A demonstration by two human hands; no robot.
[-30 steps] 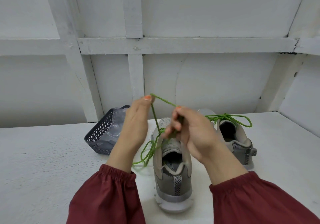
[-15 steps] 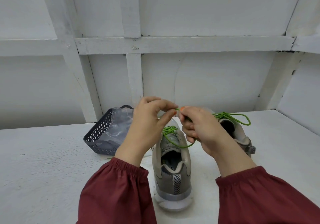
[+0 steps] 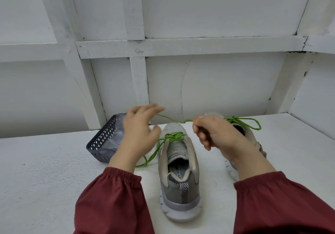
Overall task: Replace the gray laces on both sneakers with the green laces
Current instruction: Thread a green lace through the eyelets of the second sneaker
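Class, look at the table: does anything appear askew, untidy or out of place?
The dark basket at the left appears tilted rather than flat. A loose green lace trails off the near sneaker onto the table, untied. Nothing looks spilled or damaged.

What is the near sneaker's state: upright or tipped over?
Upright. The near sneaker stands on its white sole on the table, heel toward the camera, opening facing up, green lace across its tongue.
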